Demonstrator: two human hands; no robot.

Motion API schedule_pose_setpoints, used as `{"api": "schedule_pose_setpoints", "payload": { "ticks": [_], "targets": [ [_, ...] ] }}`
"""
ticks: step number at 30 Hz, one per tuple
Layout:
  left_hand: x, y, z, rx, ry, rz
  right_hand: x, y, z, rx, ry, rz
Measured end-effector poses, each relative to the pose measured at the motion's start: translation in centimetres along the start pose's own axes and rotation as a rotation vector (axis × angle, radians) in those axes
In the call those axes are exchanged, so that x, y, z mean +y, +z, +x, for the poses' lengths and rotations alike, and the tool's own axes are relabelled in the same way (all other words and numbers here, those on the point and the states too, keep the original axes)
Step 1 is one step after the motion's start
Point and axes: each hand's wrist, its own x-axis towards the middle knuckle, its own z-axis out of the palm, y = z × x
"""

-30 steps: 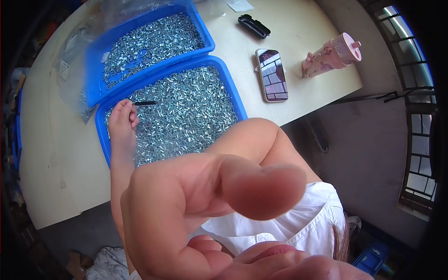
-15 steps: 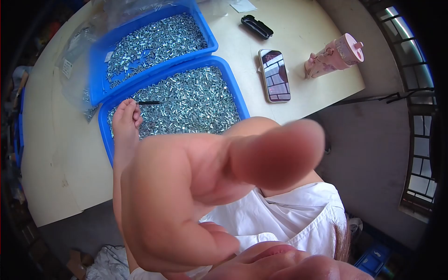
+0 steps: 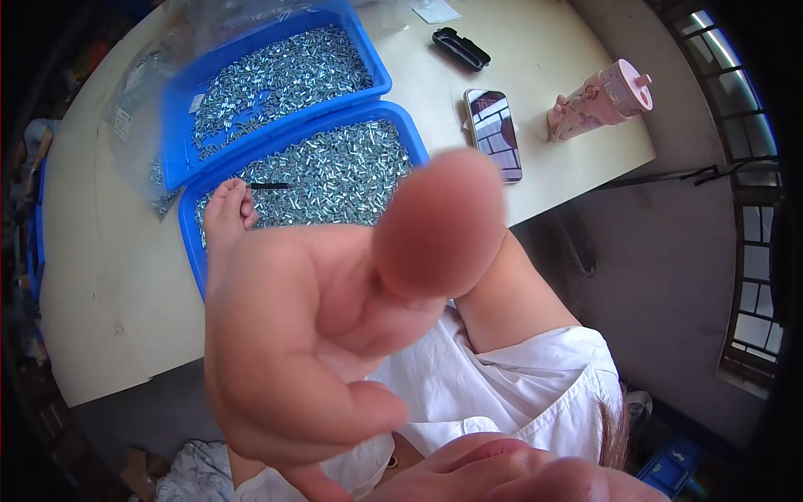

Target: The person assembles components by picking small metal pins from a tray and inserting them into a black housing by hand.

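My left hand (image 3: 227, 205) is closed at the left edge of the nearer blue tray (image 3: 189, 243). From its fingers a thin black stick-like tool (image 3: 268, 186) points right, over a mass of small shiny metal pins (image 3: 335, 176). Large and close to the camera, my right hand (image 3: 335, 326) is raised with its fingers apart and nothing visible in it. One blurred fingertip of it covers the tray's lower right part. Much of my left forearm is hidden behind the right hand.
A second blue tray (image 3: 381, 79) of metal pins adjoins the first. To the right on the table (image 3: 109, 276) are a phone (image 3: 495, 138), an open black case (image 3: 460, 48) and a pink cup (image 3: 598, 105). Clear plastic bags (image 3: 134, 117) lie at the left.
My right hand has shifted left, its near fingertip moving left and up across the tray's corner. The left hand and the black tool have stayed almost still.
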Motion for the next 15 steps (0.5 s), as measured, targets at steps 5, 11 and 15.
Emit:
{"api": "schedule_pose_setpoints", "payload": {
  "ticks": [5, 11, 15],
  "targets": [
    [-0.8, -0.4, 0.6, -0.057, 0.095, -0.066, 0.0, -1.3, 0.1, -0.195, -0.008, -0.122],
    [-0.7, 0.0, 0.1, -0.051, 0.120, -0.072, -0.5, 1.6, 0.7, 0.519, 0.234, -0.815],
    [-0.6, 0.0, 0.0, -0.066, 0.118, -0.057, 0.7, 1.3, 0.0, 0.342, 0.221, -1.394]
  ]
}}
